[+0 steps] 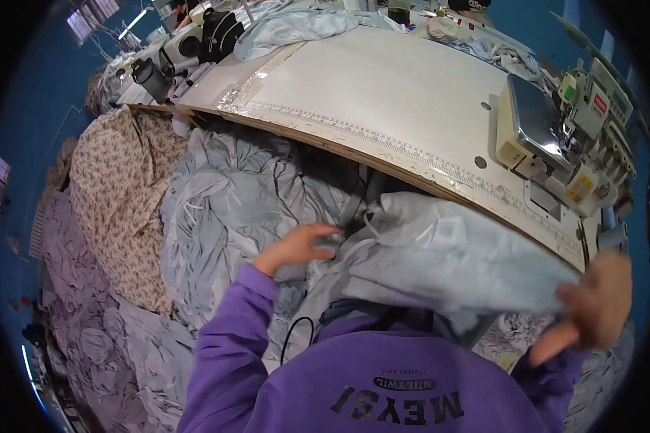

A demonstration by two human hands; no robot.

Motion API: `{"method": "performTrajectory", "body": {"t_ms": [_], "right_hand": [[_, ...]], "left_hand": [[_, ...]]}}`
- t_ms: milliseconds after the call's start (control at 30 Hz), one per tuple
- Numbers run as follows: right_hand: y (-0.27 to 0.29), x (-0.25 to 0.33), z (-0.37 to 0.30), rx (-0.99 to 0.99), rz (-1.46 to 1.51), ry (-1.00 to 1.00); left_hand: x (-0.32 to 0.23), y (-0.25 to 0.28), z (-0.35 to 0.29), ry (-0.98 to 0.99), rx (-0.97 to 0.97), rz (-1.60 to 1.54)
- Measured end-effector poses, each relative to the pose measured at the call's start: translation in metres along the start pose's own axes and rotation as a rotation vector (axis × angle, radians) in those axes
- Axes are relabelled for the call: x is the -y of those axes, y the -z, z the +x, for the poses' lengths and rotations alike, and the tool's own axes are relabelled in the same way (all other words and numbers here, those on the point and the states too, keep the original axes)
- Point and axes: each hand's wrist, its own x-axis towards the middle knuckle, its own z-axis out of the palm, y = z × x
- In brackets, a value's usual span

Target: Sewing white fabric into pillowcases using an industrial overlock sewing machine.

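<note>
A pale blue-grey cloth [440,252] lies stretched across my lap, below the table's front edge, with its right part smeared by motion. My left hand [300,247] is open above the cloth's left end, thumb and fingers apart, with nothing visible between them. At the cloth's right end is my right hand [596,307], blurred; its thumb points down and its fingertips are beside the cloth's edge. Whether those fingers grip the cloth cannot be made out. Purple sleeves cover both my forearms.
The white worktable [368,79] carries a ruler strip along its front edge. On its right stands an overlock sewing machine [556,130]. Heaped blue-grey garments [231,195], a floral cloth bundle [123,195] and mauve fabric [87,303] fill the left side. A black bag [221,35] sits at the back.
</note>
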Motion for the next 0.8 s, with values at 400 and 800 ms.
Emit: {"method": "performTrajectory", "body": {"t_ms": [400, 800], "right_hand": [[-0.011, 0.058, -0.021, 0.218, 0.342, -0.239], [-0.21, -0.025, 0.054, 0.031, 1.233, -0.453]], "left_hand": [[-0.007, -0.084, 0.071, 0.395, -0.096, -0.716], [-0.102, 0.044, 0.05, -0.071, 0.0, -0.678]]}}
